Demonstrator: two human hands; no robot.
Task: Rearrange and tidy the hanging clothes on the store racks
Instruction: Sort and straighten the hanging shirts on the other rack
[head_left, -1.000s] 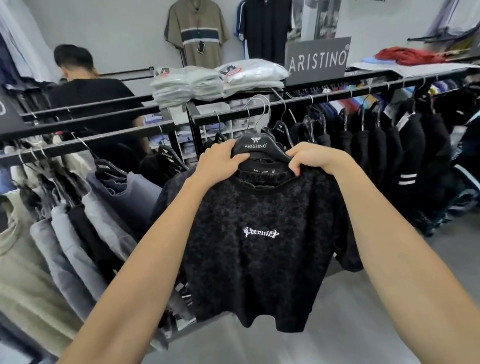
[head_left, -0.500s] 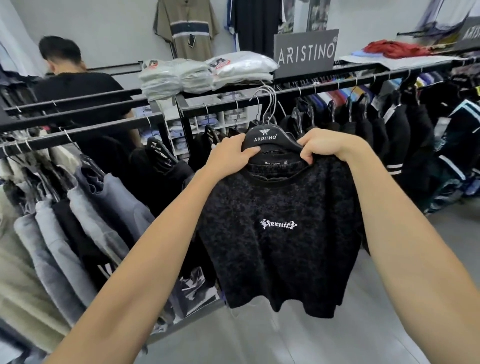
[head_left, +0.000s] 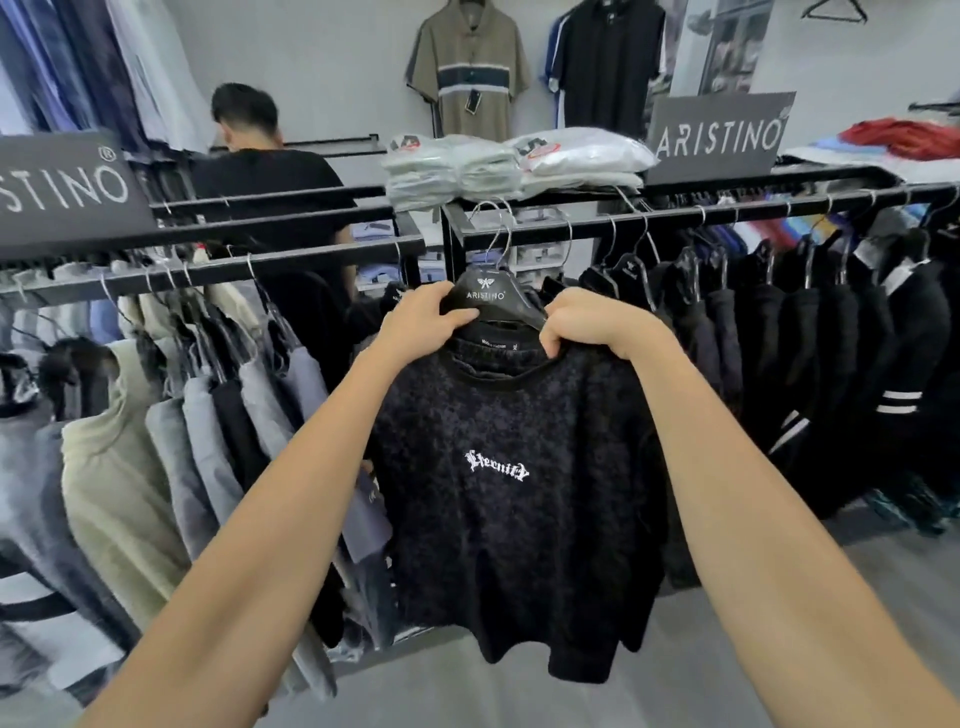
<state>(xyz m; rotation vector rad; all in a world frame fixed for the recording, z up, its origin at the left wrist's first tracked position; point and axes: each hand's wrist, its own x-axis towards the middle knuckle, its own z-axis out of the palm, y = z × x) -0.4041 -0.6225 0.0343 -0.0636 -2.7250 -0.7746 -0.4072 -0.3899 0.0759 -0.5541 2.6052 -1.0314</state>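
A black mottled T-shirt (head_left: 514, 519) with white "Eternity" lettering hangs on a black Aristino hanger (head_left: 485, 297). My left hand (head_left: 423, 325) grips the hanger's left shoulder and my right hand (head_left: 592, 325) grips the right shoulder together with the shirt's collar. The hanger's wire hook reaches up to the black rail (head_left: 675, 221) of the right rack, just right of the rack's corner post; whether it rests on the rail I cannot tell. Dark garments (head_left: 810, 353) hang along that rail to the right.
The left rack (head_left: 260, 265) carries grey, beige and black tops. Folded bagged shirts (head_left: 509, 161) lie on top of the racks, beside Aristino signs (head_left: 719, 137). A person in a black shirt (head_left: 265, 176) stands behind the racks. Polo shirts hang on the back wall. Grey floor lies below.
The view has shifted, showing more of the left rack and its sign. Both hands have kept their grip, and the shirt stays at the rail by the corner post.
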